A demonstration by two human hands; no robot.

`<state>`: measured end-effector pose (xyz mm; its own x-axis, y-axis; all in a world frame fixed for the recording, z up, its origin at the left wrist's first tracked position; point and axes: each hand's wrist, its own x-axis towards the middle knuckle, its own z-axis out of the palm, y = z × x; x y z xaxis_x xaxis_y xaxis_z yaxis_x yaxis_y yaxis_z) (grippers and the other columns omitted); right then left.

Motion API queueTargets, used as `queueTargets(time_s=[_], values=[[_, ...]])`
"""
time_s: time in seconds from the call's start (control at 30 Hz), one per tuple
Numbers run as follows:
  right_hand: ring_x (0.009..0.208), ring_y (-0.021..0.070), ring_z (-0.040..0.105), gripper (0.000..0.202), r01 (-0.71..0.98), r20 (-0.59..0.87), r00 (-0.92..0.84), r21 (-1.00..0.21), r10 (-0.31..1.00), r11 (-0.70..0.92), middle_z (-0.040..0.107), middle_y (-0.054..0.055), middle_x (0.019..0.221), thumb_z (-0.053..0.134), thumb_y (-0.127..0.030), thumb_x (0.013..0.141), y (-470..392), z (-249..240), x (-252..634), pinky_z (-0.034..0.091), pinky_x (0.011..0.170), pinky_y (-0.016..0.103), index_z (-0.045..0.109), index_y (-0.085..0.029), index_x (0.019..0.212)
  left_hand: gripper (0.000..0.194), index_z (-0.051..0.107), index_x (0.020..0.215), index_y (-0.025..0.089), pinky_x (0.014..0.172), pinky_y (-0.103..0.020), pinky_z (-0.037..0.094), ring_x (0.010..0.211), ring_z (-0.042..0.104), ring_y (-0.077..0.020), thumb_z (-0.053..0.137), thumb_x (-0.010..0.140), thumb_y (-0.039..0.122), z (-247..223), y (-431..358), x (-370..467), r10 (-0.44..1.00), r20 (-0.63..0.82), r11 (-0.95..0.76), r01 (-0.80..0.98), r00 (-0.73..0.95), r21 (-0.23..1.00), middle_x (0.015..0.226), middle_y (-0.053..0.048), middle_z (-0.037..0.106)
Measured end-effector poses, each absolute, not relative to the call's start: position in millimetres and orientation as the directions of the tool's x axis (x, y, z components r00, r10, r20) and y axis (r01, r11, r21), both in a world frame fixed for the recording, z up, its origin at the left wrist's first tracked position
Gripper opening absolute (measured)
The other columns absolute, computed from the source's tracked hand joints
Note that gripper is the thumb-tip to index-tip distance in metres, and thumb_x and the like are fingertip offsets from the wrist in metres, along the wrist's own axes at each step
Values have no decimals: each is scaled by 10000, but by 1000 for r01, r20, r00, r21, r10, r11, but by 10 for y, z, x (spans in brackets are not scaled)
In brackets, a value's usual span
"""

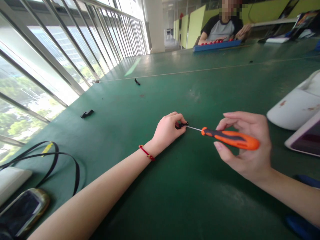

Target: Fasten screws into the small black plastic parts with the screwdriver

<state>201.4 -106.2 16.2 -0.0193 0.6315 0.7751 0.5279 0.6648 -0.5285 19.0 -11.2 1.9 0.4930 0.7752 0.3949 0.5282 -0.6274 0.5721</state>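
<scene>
My left hand (168, 126) pinches a small black part (178, 125) between thumb and fingers just above the green table; the fingers hide much of it. A screwdriver (232, 137) with an orange and dark handle points left, its thin metal shaft reaching to the black part. Whether the tip sits in a screw is too small to tell. My right hand (250, 143) holds the handle loosely, which lies across the palm between the raised fingers and the thumb. The fingertips and thumb tip are apart.
Small black pieces (87, 114) lie on the green table (175, 200) toward the railing (82, 43). At left are a black cable (77, 173) and a dark-screened device (22, 213). A white container (295, 103) stands right. Across the table, a person sits behind a blue tray (217, 46).
</scene>
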Motion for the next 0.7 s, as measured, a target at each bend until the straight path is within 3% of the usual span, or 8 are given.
queueTargets(time_s=[0.17,0.27,0.37,0.43,0.53,0.63,0.7], values=[[636,160,587,251,664,699,-102,-483,708,572,582,-29,647,626,-271,745,-1085,150,2029,493,752,384,566,-254,988,60,629,750,154,659,-232,491,674,578,-108,582,721,132,31,-114,190,778,389,-624,528,493,576,837,-22,631],[837,210,618,350,657,719,-81,-483,691,579,630,23,848,613,-252,750,-1094,143,2027,481,839,428,543,-266,1092,60,631,752,156,663,-233,492,678,580,-110,581,725,137,32,-115,190,778,389,-623,530,493,575,836,-22,630],[1094,290,547,515,694,761,-168,-361,627,623,594,76,1123,604,-275,738,-1081,158,2014,359,1007,542,482,-282,1238,71,636,759,157,664,-232,491,677,579,-109,577,727,134,29,-115,191,779,386,-622,530,494,577,838,-22,629],[1255,366,413,632,734,767,-201,-294,609,612,494,103,1303,610,-331,719,-1073,171,1999,233,1063,619,424,-282,1322,75,637,760,157,666,-231,490,677,577,-109,575,726,129,25,-115,191,780,387,-621,528,493,579,834,-20,627],[1380,461,103,852,779,741,-217,-260,636,570,201,94,1516,636,-415,673,-1081,178,1973,81,1057,699,267,-287,1430,79,641,766,159,662,-230,488,677,575,-108,580,724,129,19,-114,188,780,388,-620,526,490,582,829,-16,623],[1363,476,-131,1033,802,692,-246,-248,679,544,-88,31,1553,667,-452,635,-1101,173,1958,-21,1029,727,83,-299,1473,71,640,762,159,663,-232,488,675,575,-108,585,725,134,15,-112,184,780,388,-621,525,492,582,827,-15,623],[1344,471,-198,1078,815,661,-261,-239,703,527,-180,1,1533,670,-473,628,-1109,165,1955,-56,1010,735,24,-303,1474,65,637,756,158,666,-234,488,677,575,-110,586,724,135,15,-111,182,780,388,-620,526,491,582,826,-16,623]])
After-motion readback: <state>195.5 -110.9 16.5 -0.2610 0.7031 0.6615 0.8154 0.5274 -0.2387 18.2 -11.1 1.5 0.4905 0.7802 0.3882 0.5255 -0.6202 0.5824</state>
